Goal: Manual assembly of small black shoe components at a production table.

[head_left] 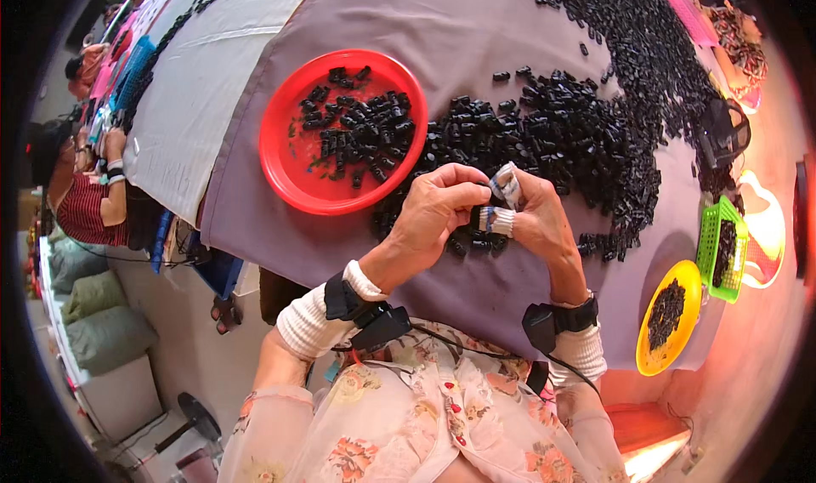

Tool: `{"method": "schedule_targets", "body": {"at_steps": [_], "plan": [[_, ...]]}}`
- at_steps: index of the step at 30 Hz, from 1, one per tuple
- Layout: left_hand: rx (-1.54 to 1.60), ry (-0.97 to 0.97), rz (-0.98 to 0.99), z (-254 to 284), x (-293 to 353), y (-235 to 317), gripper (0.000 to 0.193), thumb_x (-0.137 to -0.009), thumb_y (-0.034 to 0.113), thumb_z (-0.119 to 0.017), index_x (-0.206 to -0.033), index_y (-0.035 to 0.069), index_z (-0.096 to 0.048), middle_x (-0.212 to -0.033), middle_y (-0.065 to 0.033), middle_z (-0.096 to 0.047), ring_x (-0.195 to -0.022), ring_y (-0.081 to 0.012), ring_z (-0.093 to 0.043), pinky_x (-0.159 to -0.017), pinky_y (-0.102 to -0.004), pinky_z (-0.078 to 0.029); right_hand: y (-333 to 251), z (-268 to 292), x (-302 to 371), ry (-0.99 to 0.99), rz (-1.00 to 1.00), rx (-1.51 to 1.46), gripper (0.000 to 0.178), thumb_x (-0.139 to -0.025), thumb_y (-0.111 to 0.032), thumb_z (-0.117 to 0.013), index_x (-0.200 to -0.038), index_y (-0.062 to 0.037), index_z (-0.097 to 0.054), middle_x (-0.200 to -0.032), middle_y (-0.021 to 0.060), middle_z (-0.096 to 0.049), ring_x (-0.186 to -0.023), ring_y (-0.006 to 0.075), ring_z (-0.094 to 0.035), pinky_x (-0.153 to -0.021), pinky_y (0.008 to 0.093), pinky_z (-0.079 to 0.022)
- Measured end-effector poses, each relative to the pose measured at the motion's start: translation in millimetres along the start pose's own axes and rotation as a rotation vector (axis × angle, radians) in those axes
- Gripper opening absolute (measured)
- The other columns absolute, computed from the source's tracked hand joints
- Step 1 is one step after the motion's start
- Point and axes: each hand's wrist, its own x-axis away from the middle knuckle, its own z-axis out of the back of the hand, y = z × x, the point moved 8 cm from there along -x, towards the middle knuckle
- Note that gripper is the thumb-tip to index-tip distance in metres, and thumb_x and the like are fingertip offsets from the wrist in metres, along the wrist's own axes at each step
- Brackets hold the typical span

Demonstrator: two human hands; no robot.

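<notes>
Both hands meet over a heap of small black cylindrical plastic parts (552, 126) near the table's front edge. My left hand (429, 215) is closed in a pinch at what seems to be one of these black parts, mostly hidden by the fingers. My right hand (544, 219) is closed as well, its fingertips close to the left ones. White wrapping with blue marks covers some of its fingers, and whatever it grips is hidden. Left of the hands, a red plastic basin (285, 177) contains more of the black parts.
Parts spread in a thick band (629, 24) to the far right. At the right edge are a yellow dish (690, 313) of small black pieces, a green basket (707, 249) and a black bag-like object (727, 134). Another person (89, 202) works at the far left.
</notes>
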Motion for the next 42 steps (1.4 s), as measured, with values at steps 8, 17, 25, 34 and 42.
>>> {"method": "schedule_targets", "body": {"at_steps": [8,17,25,34,42], "plan": [[0.047,-0.017,0.002,1,1,0,0.015,-0.085,0.007,-0.055,-0.098,0.002,-0.056,-0.085,-0.0034,-0.059,-0.078,-0.0103,-0.058,-0.072,-0.0251,-0.048,4,-1,-2,0.011,-0.039,-0.084,0.023,-0.066,-0.013,-0.071,-0.079,-0.0039,-0.055,-0.063,-0.0046,-0.049,-0.059,0.0037,-0.041,-0.051,0.0205,-0.035],[0.195,-0.125,0.002,2,5,7,0.022,-0.088,0.007,-0.051,-0.108,0.0,-0.053,-0.092,-0.007,-0.061,-0.083,-0.0129,-0.059,-0.077,-0.0278,-0.049,-10,-2,-6,-0.06,-0.061,0.011,0.027,-0.067,-0.019,-0.072,-0.082,-0.0024,-0.057,-0.062,-0.0022,-0.052,-0.058,0.0049,-0.044,-0.051,0.0231,-0.037],[0.191,-0.101,0.014,-1,3,3,0.022,-0.087,0.007,-0.053,-0.107,-0.002,-0.054,-0.094,-0.0066,-0.06,-0.078,-0.0114,-0.058,-0.07,-0.0266,-0.049,-4,-3,-9,-0.078,0.026,0.063,0.027,-0.066,-0.018,-0.072,-0.08,-0.0012,-0.056,-0.062,0.0017,-0.053,-0.058,0.0068,-0.044,-0.052,0.0262,-0.038],[0.192,-0.122,-0.003,-2,2,3,0.02,-0.087,0.004,-0.05,-0.107,-0.001,-0.053,-0.1,-0.0104,-0.06,-0.089,-0.0168,-0.059,-0.081,-0.0309,-0.049,-2,-4,-10,-0.093,0.03,0.065,0.028,-0.065,-0.018,-0.072,-0.079,-0.0017,-0.054,-0.061,0.0027,-0.051,-0.058,0.0082,-0.043,-0.052,0.0273,-0.038],[0.156,-0.068,-0.042,-1,2,2,0.019,-0.086,0.005,-0.054,-0.104,0.0,-0.055,-0.092,-0.0051,-0.06,-0.077,-0.0103,-0.057,-0.068,-0.0237,-0.047,2,-7,-5,-0.141,-0.013,0.06,0.028,-0.066,-0.02,-0.072,-0.081,-0.0023,-0.056,-0.061,0.0009,-0.051,-0.058,0.0076,-0.042,-0.052,0.0265,-0.038]]}}
